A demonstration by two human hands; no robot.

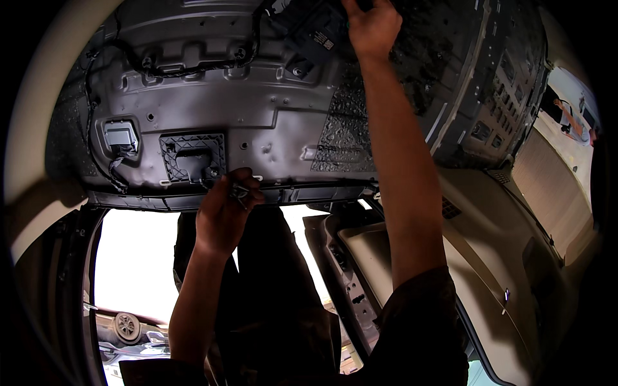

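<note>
My left hand [222, 215] is closed over several small shiny metal pieces [239, 192], perhaps fasteners. It hovers by the near edge of a bare grey metal panel [193, 106], beside a black ribbed bracket [168, 151]. At the top of the view, my right hand [374, 29] reaches far forward with curled fingers, partly cut off by the frame. Right against it sits a black electronic module box [315, 32] with a printed label. Whatever those fingers pinch is hidden.
A black wiring harness [187, 69] runs across the panel. Dark textured matting [344, 122] covers its right part. A black sill strip [296, 193] lies along the near edge. Beige trim [476, 219] stands at right, a beige pillar [29, 128] at left. Another person [570, 119] shows far right.
</note>
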